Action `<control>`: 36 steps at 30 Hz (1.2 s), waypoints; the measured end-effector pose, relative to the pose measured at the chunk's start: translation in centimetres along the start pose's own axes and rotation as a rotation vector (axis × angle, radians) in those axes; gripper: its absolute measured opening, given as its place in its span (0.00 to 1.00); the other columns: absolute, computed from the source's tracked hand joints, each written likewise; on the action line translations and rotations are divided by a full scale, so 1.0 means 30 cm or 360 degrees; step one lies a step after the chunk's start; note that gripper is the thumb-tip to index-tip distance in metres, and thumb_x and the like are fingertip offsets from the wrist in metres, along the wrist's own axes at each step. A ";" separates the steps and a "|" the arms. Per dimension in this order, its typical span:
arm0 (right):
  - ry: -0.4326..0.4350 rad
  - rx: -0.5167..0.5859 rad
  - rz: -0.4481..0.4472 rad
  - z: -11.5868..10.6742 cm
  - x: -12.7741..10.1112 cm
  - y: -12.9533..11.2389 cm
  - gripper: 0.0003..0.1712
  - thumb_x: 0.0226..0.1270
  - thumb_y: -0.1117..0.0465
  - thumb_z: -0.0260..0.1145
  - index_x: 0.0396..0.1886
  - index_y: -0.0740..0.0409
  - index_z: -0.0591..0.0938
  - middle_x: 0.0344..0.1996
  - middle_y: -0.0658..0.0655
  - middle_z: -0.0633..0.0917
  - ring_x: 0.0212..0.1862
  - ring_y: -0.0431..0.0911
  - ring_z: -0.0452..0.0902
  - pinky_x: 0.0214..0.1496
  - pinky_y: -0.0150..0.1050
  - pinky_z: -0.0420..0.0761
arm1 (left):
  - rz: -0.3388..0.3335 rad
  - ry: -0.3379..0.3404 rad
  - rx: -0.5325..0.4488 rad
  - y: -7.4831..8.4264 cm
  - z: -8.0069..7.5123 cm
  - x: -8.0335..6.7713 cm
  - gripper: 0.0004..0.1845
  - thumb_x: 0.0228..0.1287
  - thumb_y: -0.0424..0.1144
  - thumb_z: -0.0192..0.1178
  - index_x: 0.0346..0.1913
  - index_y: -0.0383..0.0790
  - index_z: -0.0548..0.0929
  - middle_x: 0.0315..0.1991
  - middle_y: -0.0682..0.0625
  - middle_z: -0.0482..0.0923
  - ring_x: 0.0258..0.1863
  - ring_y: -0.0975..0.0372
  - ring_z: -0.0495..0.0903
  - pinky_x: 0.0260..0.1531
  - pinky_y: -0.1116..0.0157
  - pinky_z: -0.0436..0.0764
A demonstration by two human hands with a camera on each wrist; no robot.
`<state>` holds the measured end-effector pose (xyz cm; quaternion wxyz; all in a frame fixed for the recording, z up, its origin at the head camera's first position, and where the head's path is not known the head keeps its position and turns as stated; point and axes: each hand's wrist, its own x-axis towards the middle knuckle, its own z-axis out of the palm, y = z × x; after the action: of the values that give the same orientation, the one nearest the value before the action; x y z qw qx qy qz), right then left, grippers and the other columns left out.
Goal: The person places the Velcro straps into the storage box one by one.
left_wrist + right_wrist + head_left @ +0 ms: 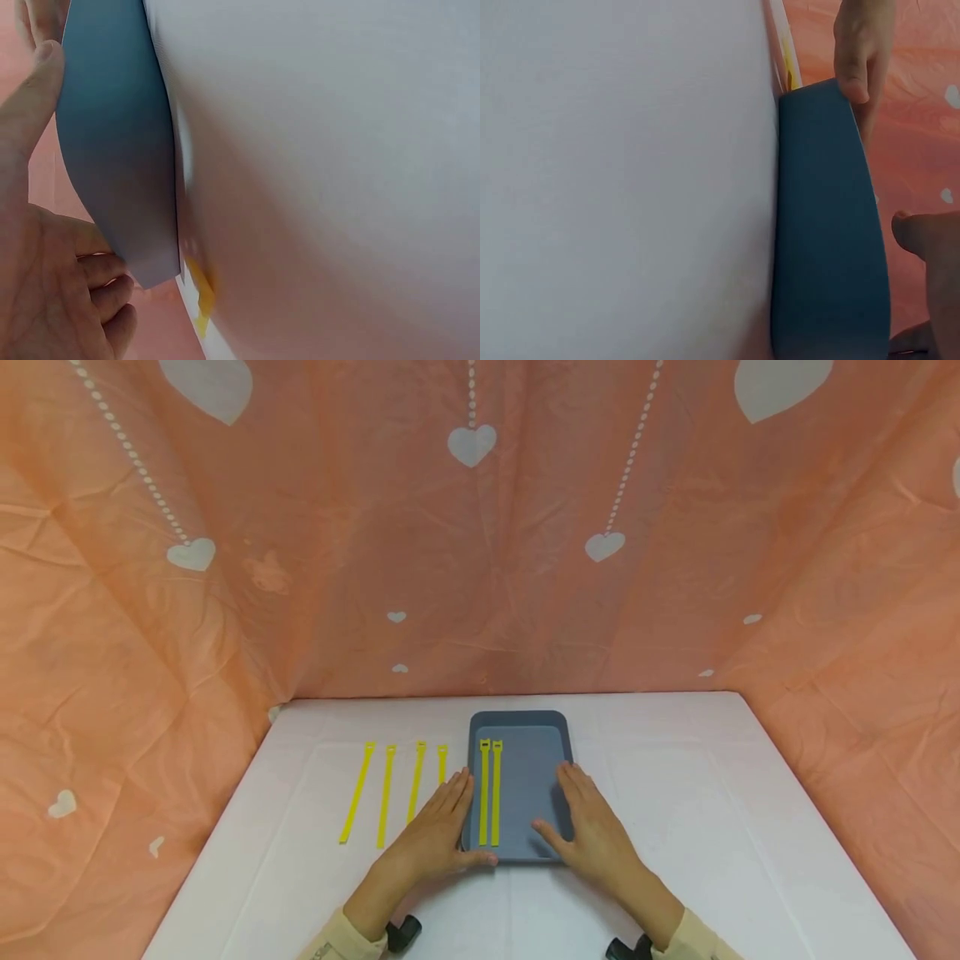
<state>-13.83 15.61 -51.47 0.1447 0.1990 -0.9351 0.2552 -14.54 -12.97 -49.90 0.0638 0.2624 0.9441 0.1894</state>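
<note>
Tray (525, 777), blue-grey, sits mid-tabletop (712, 793) with its long axis running away from me. My left hand (431, 835) and right hand (592, 831) lie flat-fingered against its sides, thumbs at the near rim, steadying it. Two yellow ties (490, 793) lie lengthwise inside; four more ties (390, 789) wait left. Next, I judge, calls for pinching one.

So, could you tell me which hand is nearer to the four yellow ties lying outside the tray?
Left. The left hand partly covers them; the right hand rests across the tray.
</note>
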 end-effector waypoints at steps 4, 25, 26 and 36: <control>-0.0032 -0.0052 0.0010 0.008 -0.012 0.004 0.58 0.71 0.38 0.73 0.80 0.77 0.62 0.80 0.74 0.65 0.81 0.67 0.59 0.82 0.61 0.60 | 0.0000 0.0003 -0.0011 0.004 -0.002 -0.003 0.66 0.63 0.70 0.71 0.85 0.27 0.50 0.88 0.36 0.42 0.87 0.45 0.44 0.84 0.47 0.51; -0.0239 -0.0196 0.0114 0.019 -0.033 0.008 0.70 0.67 0.24 0.67 0.83 0.76 0.55 0.84 0.73 0.54 0.85 0.66 0.49 0.85 0.58 0.54 | 0.0042 0.0012 0.0008 0.006 -0.008 -0.011 0.64 0.65 0.69 0.70 0.84 0.26 0.52 0.87 0.34 0.45 0.86 0.43 0.47 0.83 0.46 0.54; -0.0240 -0.0199 0.0114 0.020 -0.034 0.009 0.70 0.67 0.24 0.67 0.83 0.77 0.55 0.84 0.73 0.53 0.85 0.66 0.48 0.85 0.58 0.54 | 0.0043 0.0011 0.0013 0.006 -0.007 -0.011 0.63 0.65 0.69 0.70 0.84 0.26 0.52 0.87 0.34 0.45 0.86 0.43 0.47 0.83 0.47 0.54; -0.0247 -0.0184 0.0119 0.033 -0.034 0.014 0.71 0.67 0.24 0.65 0.83 0.77 0.53 0.84 0.73 0.52 0.85 0.66 0.47 0.85 0.58 0.53 | -0.0005 0.0094 0.0024 -0.054 -0.013 -0.024 0.54 0.71 0.66 0.65 0.84 0.32 0.59 0.86 0.39 0.53 0.85 0.47 0.52 0.82 0.47 0.55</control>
<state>-13.28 15.71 -52.86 0.0734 0.1746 -0.9634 0.1899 -14.78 -14.76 -50.16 0.0343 0.2556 0.9473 0.1898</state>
